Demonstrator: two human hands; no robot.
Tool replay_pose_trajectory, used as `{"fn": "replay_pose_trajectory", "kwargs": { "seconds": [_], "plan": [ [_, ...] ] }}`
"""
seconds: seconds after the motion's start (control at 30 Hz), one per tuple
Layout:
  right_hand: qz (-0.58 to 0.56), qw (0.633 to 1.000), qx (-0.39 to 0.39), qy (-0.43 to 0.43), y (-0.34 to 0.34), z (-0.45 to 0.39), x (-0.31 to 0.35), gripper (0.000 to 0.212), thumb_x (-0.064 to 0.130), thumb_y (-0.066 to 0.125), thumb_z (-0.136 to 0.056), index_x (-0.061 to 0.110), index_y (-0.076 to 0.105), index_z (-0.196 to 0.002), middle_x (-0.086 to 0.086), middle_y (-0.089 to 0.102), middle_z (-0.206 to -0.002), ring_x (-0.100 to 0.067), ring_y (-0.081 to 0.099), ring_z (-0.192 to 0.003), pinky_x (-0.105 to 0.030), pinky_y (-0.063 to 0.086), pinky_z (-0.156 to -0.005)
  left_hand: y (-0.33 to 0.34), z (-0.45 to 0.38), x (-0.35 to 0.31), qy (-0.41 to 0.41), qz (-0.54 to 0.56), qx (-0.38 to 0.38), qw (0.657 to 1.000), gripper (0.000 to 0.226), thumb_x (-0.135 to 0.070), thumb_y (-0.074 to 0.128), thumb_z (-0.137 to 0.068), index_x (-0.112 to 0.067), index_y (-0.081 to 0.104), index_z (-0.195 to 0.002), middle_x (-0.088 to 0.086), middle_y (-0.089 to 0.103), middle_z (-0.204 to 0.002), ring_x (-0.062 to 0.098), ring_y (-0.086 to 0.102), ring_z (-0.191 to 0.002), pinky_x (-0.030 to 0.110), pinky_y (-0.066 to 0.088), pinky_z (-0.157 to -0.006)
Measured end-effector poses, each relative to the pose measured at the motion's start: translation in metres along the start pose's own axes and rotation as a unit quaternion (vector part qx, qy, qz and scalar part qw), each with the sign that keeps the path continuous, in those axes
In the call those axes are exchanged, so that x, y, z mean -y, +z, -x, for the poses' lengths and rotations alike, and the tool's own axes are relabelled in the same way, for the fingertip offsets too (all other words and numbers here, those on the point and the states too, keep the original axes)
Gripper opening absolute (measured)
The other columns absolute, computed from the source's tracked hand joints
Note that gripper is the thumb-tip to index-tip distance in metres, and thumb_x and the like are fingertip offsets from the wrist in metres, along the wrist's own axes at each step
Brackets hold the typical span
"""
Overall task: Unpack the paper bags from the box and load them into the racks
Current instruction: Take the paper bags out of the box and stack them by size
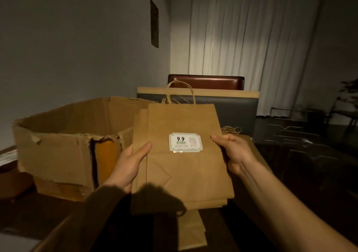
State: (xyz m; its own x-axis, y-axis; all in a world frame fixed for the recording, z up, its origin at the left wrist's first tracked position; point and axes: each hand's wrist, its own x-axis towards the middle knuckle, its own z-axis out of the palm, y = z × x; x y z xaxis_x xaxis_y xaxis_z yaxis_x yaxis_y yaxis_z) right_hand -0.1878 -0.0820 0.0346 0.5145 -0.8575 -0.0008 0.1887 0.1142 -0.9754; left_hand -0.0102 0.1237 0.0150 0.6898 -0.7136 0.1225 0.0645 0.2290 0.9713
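I hold a flat stack of brown paper bags (186,164) up in front of me, twine handles at the top and a white 9.9 label on the front bag. My left hand (130,162) grips the stack's left edge, thumb on the front. My right hand (235,153) grips the right edge the same way. A torn, open cardboard box (64,145) stands to the left on the dark table. More flat paper bags (191,230) lie on the table below the stack. Dark wire racks (294,133) sit at the right, dimly lit.
Behind the bags stands a grey panel with a wooden top edge (232,106) and a brown chair back (207,81). A white curtain (251,35) hangs at the back. A plant (348,95) stands at the far right. Loose twine handles (231,130) show beside my right hand.
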Motion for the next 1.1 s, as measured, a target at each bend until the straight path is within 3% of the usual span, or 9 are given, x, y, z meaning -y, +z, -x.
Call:
{"fn": "replay_pose_trajectory", "kwargs": {
  "seconds": [0.1, 0.2, 0.3, 0.4, 0.47, 0.57, 0.73, 0.93, 1.1],
  "plan": [
    [0.01, 0.999, 0.005, 0.045, -0.024, 0.011, -0.039, 0.015, 0.012, 0.078, -0.083, 0.004, 0.065, -0.082, -0.025, 0.072, -0.098, -0.035, 0.069, -0.084, -0.048, 0.06, -0.08, -0.003, 0.014, 0.037, -0.019, -0.049, 0.001, 0.999, 0.056, -0.048, 0.081, -0.074, -0.022, 0.064, -0.12, 0.003, 0.074, -0.115, 0.026, 0.066, -0.114, 0.052, 0.044, -0.107],
    [0.018, 0.997, 0.014, 0.072, -0.043, 0.019, -0.061, 0.034, 0.016, 0.072, -0.089, -0.01, 0.064, -0.107, -0.024, 0.073, -0.105, -0.042, 0.069, -0.101, -0.056, 0.055, -0.093, 0.001, 0.022, 0.057, -0.038, -0.045, -0.022, 0.998, 0.04, -0.034, 0.074, -0.076, -0.02, 0.066, -0.113, 0.004, 0.075, -0.108, 0.027, 0.067, -0.111, 0.051, 0.045, -0.106],
    [0.026, 0.997, 0.033, 0.068, -0.054, 0.023, -0.074, 0.028, 0.012, 0.064, -0.095, -0.007, 0.063, -0.115, -0.025, 0.072, -0.109, -0.041, 0.068, -0.105, -0.052, 0.057, -0.089, 0.005, 0.027, 0.067, -0.049, -0.028, -0.025, 0.998, 0.027, -0.023, 0.071, -0.084, -0.019, 0.066, -0.11, 0.005, 0.075, -0.106, 0.028, 0.066, -0.111, 0.046, 0.049, -0.101],
    [0.038, 0.996, 0.066, 0.048, -0.057, 0.03, -0.076, 0.018, 0.005, 0.058, -0.097, 0.006, 0.066, -0.113, -0.017, 0.074, -0.107, -0.03, 0.072, -0.098, -0.04, 0.061, -0.08, 0.007, 0.026, 0.071, -0.04, -0.034, -0.023, 0.998, 0.06, -0.05, 0.085, -0.063, -0.019, 0.067, -0.112, 0.002, 0.077, -0.104, 0.023, 0.07, -0.105, 0.031, 0.054, -0.085],
    [0.083, 0.994, 0.064, 0.037, -0.063, 0.025, -0.074, 0.019, 0.008, 0.058, -0.098, 0.011, 0.065, -0.115, -0.012, 0.075, -0.106, -0.027, 0.073, -0.097, -0.042, 0.06, -0.084, 0.009, 0.026, 0.069, -0.043, -0.037, -0.016, 0.998, 0.049, -0.042, 0.08, -0.073, -0.018, 0.066, -0.114, 0.004, 0.076, -0.106, 0.025, 0.07, -0.105, 0.035, 0.054, -0.087],
    [0.112, 0.994, -0.003, 0.008, -0.083, -0.01, -0.059, 0.011, 0.013, 0.064, -0.095, 0.013, 0.065, -0.106, -0.013, 0.074, -0.103, -0.027, 0.073, -0.086, -0.041, 0.06, -0.074, 0.012, 0.019, 0.068, -0.056, -0.041, -0.02, 0.997, 0.026, -0.017, 0.065, -0.091, -0.014, 0.065, -0.117, 0.009, 0.075, -0.107, 0.029, 0.069, -0.104, 0.041, 0.053, -0.091],
    [0.181, 0.974, -0.133, -0.042, -0.126, -0.101, -0.002, 0.022, 0.006, 0.066, -0.093, 0.013, 0.066, -0.114, -0.011, 0.069, -0.098, -0.018, 0.063, -0.072, -0.031, 0.052, -0.063, 0.023, 0.012, 0.049, -0.061, -0.098, -0.02, 0.993, 0.01, -0.028, 0.066, -0.092, -0.021, 0.065, -0.099, 0.006, 0.073, -0.098, 0.018, 0.068, -0.088, 0.03, 0.05, -0.079],
    [0.233, 0.935, -0.267, -0.012, -0.154, -0.205, 0.01, 0.029, 0.001, 0.051, -0.097, 0.025, 0.062, -0.085, -0.006, 0.062, -0.117, -0.026, 0.06, -0.108, -0.045, 0.052, -0.098, 0.035, 0.003, 0.049, -0.053, -0.037, -0.01, 0.998, 0.017, -0.016, 0.059, -0.092, -0.016, 0.077, -0.093, 0.004, 0.078, -0.096, 0.022, 0.074, -0.09, 0.035, 0.055, -0.077],
    [0.425, 0.873, -0.241, 0.01, -0.151, -0.252, -0.031, 0.017, 0.003, 0.051, -0.097, 0.014, 0.064, -0.097, -0.009, 0.061, -0.103, -0.027, 0.06, -0.099, -0.04, 0.053, -0.087, 0.04, -0.022, 0.062, -0.067, -0.006, -0.052, 0.996, 0.024, -0.01, 0.063, -0.086, -0.027, 0.079, -0.082, 0.005, 0.078, -0.087, 0.02, 0.075, -0.073, 0.037, 0.053, -0.067]
  ]
}}
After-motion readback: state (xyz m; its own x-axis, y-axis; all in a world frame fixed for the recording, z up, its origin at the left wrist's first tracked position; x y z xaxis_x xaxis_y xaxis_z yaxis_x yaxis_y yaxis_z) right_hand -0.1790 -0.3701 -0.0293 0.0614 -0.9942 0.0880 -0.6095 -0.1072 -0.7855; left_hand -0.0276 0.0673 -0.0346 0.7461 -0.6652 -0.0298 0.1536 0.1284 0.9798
